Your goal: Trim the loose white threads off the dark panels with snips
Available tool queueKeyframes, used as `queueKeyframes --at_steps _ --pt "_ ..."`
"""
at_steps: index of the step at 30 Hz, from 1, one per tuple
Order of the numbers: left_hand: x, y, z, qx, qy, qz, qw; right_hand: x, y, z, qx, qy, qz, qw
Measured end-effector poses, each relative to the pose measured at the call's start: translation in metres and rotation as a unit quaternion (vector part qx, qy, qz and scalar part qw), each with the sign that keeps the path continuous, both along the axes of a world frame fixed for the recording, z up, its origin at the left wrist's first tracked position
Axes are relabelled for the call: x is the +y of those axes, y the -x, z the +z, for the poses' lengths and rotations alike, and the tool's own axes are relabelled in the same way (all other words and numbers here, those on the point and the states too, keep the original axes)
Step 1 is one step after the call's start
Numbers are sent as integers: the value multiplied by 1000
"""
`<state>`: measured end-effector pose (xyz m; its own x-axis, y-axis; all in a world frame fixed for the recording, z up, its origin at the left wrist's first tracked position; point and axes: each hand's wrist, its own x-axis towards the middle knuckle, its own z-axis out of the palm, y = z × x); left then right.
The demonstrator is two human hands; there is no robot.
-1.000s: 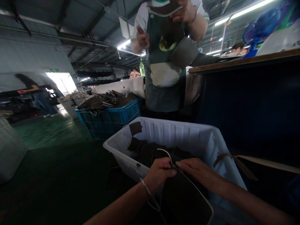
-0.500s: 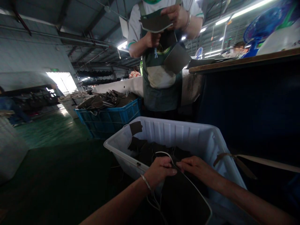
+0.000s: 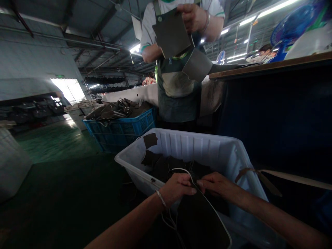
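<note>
A dark flat panel (image 3: 202,218) with a thin white cord along its edge hangs from my hands over the near side of a white plastic tub (image 3: 197,141). My left hand (image 3: 177,188) is closed on the panel's top edge, thumb on the front face. Close beside it, my right hand (image 3: 216,185) pinches the same corded edge between thumb and fingers. The white cord (image 3: 183,170) curves up free past my left fingers, and loose strands dangle below my left wrist. Inside the tub lie several dark cut pieces (image 3: 162,167).
Beyond the tub stands a person in an apron (image 3: 178,100), holding dark panels (image 3: 172,34). A blue crate (image 3: 119,128) heaped with dark pieces is at the left. A table edge (image 3: 272,64) juts in at the right. A strap (image 3: 293,178) is tied to the tub's right rim.
The person across has turned the held panel so its broad face shows, and the lower panel has swung. My hands stay nearly still on the corded edge.
</note>
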<state>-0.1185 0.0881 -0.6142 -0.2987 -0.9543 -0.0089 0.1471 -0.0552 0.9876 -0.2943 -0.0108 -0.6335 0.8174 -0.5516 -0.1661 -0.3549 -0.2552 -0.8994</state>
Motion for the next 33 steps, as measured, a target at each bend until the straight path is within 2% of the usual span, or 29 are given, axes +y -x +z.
queueKeyframes --at_steps 11,13,17,22,24,27,30,33 --pt "-1 -2 -2 -27 -11 16 999 -3 3 1 -10 10 -12 1000" --pt "-3 -4 -5 -39 -20 46 998 -2 3 2 -11 9 -11 1000" --pt "-5 -4 -12 -66 -37 156 985 9 -2 8 -11 5 -1 1000" --pt "3 -5 -7 -58 -21 177 982 23 -9 16 -10 -49 -2 999" --pt "10 -8 -4 -26 -20 159 987 25 -7 26 -20 -105 8 994" --pt "26 -12 -5 -15 -28 77 996 29 -1 51 -46 -172 -19 984" --pt "42 -9 -13 -16 -21 -23 999 33 3 82 -50 -167 -82 981" --pt "51 -2 -17 -10 20 -50 999 25 5 111 -78 -123 -134 980"
